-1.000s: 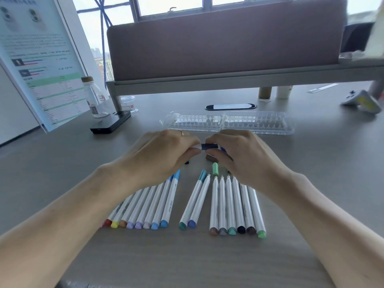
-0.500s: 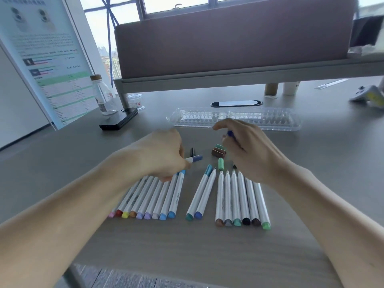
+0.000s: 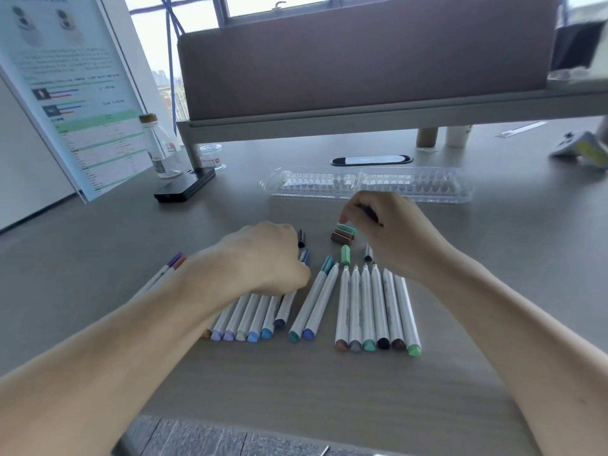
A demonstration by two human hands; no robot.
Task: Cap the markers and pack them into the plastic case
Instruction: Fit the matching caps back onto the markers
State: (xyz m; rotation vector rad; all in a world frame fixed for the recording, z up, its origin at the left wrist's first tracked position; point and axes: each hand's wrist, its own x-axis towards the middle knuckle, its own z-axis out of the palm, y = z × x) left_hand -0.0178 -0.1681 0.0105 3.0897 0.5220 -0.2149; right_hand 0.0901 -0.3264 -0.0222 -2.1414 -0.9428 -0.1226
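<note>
The left hand is curled around a white marker with a dark-blue cap, beside the left row of capped markers. The right hand, above a row of 6 white markers, pinches a small dark object over loose green and brown caps. The clear plastic case lies beyond both hands, toward the grey desk's far edge.
</note>
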